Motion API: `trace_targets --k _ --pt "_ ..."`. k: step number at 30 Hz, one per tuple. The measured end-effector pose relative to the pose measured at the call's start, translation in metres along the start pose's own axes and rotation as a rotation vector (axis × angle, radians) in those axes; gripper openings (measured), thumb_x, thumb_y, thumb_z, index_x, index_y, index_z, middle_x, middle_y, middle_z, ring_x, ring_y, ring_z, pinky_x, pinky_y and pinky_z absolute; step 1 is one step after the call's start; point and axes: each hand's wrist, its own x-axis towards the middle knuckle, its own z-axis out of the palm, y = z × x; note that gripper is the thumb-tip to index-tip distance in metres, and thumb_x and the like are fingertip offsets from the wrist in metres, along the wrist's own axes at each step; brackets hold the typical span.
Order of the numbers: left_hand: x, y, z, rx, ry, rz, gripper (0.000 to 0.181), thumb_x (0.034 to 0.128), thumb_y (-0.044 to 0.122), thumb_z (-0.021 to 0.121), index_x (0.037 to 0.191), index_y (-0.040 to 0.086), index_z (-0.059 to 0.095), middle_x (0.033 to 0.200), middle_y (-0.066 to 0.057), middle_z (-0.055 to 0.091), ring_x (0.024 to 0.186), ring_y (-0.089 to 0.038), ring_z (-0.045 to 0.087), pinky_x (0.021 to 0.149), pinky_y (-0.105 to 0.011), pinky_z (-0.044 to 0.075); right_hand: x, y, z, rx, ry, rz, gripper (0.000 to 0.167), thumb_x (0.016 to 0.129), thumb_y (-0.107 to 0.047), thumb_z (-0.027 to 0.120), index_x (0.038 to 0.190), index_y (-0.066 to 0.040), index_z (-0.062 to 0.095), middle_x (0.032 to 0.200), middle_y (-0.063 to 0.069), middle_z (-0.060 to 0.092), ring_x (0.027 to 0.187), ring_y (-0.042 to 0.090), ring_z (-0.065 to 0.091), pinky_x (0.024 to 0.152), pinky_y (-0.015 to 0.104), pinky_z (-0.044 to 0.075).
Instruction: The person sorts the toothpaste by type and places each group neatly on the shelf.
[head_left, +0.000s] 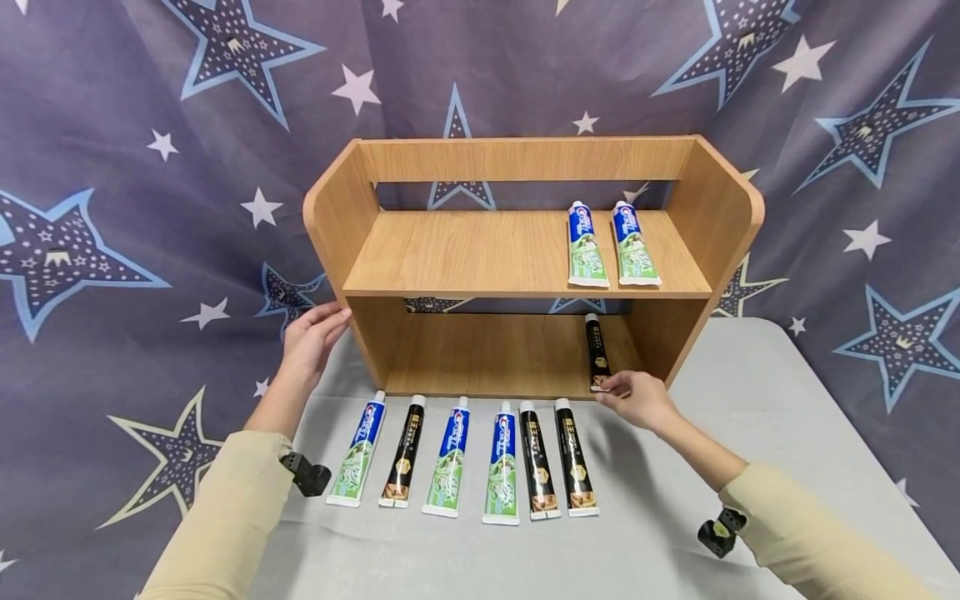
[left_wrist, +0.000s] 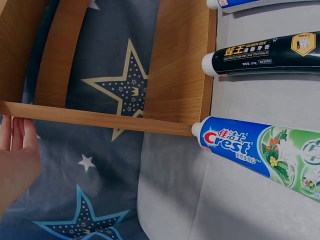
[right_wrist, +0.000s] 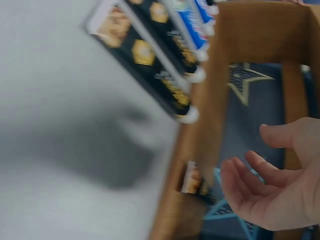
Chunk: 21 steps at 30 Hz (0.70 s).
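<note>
My right hand (head_left: pixel 637 398) is at the front end of a black toothpaste tube (head_left: pixel 597 354) lying on the lower board of a wooden shelf (head_left: pixel 525 158). In the right wrist view, thumb and fingers (right_wrist: pixel 245 185) stand apart with nothing between them. That view is blurred, and the black tube (right_wrist: pixel 191 179) shows below the fingers. My left hand (head_left: pixel 311 342) touches the outer face of the shelf's left side panel, its fingers (left_wrist: pixel 17 132) extended against the wood. Two blue-and-green Crest toothpaste tubes (head_left: pixel 586 246) lie on the upper board at the right.
In front of the shelf, a row of tubes lies on the grey-white table (head_left: pixel 450 567): Crest tubes (head_left: pixel 501 467) and black Queen Bee tubes (head_left: pixel 576 462). Their caps point toward the shelf. A star-patterned curtain (head_left: pixel 187 208) hangs behind.
</note>
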Motion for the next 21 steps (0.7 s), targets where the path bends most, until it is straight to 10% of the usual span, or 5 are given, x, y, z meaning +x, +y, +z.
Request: trace_targets --k 8,21 --pt "0.0 0.0 0.0 -0.011 -0.003 0.006 0.019 0.0865 -0.004 0.066 0.085 0.014 0.067 0.082 0.007 0.072 0.077 0.0 0.069 0.08 -0.011 0.058 -0.009 0.014 0.041 0.005 -0.079 -0.045 0.02 0.082 -0.014 0.071 0.093 0.003 0.067 0.083 0.014 0.071 0.071 0.019 0.063 0.063 0.028 0.052" --pt "0.0 -0.002 0.0 -0.021 -0.001 0.015 0.019 0.0877 -0.005 0.063 0.084 0.014 0.067 0.081 0.006 0.072 0.076 -0.001 0.07 0.08 -0.011 0.058 -0.01 0.018 0.069 -0.036 -0.187 0.103 0.026 0.077 -0.017 0.078 0.093 -0.001 0.064 0.081 0.007 0.062 0.073 0.016 0.054 0.063 0.025 0.045"
